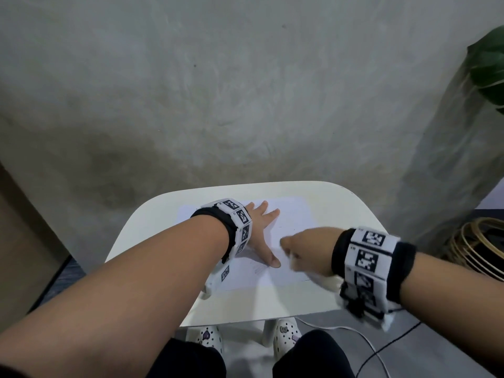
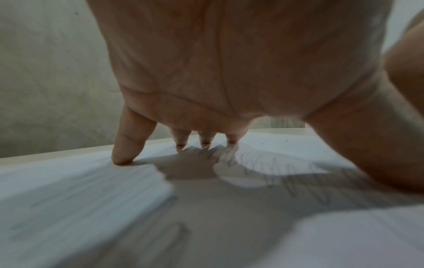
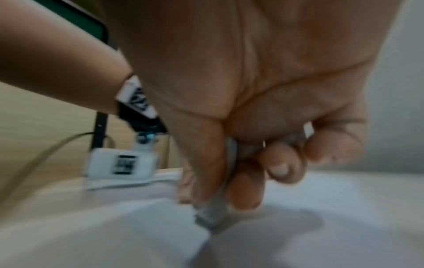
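A white sheet of paper (image 1: 296,214) with faint pencil scribbles (image 2: 263,170) lies on a small white table (image 1: 272,301). My left hand (image 1: 260,227) rests flat on the sheet with fingers spread, and the fingertips (image 2: 123,159) touch the paper (image 2: 80,190). My right hand (image 1: 297,249) hovers low over the sheet just right of the left thumb. It pinches a small grey-white block, seemingly an eraser (image 3: 212,212), between thumb and fingers, its lower end against the paper. The right hand (image 3: 243,177) is blurred. In the head view the block is hidden.
A rough grey wall stands close behind the table. A green plant leaf (image 1: 488,64) hangs at the upper right, and a coiled wicker object (image 1: 480,249) sits on the floor at right. Cables (image 1: 368,342) run on the floor near my white shoes (image 1: 204,336). A brown panel (image 1: 21,241) stands left.
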A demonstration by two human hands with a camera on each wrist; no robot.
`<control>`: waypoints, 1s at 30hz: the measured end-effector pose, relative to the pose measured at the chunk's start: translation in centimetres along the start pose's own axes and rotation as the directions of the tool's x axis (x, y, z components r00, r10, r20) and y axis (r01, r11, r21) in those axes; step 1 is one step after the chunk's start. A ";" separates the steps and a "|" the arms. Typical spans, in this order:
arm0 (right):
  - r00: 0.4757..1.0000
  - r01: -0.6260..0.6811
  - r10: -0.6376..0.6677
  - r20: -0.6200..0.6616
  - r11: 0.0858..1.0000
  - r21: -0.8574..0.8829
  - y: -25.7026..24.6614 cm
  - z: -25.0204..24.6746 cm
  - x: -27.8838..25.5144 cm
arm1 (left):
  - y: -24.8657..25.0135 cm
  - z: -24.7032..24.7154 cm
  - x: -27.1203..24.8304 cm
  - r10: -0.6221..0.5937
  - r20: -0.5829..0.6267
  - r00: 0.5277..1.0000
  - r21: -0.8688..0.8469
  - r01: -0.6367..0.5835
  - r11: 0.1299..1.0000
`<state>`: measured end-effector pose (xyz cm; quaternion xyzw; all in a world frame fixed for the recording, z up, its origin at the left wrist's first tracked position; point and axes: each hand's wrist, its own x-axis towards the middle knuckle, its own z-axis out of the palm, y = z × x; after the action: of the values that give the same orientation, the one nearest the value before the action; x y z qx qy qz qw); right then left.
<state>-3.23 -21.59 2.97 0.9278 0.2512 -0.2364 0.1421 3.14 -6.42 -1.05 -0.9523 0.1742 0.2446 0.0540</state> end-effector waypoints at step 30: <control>0.990 -0.079 0.142 0.014 0.461 0.884 5.7 -1.9 5.6 | 2.4 -1.3 -0.3 0.042 -0.075 0.996 -0.146 -0.052 0.988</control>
<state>4.76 -23.33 2.59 0.8893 0.0371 -0.2937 -0.3487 2.59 -8.81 0.16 -0.9575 0.1799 0.2235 -0.0289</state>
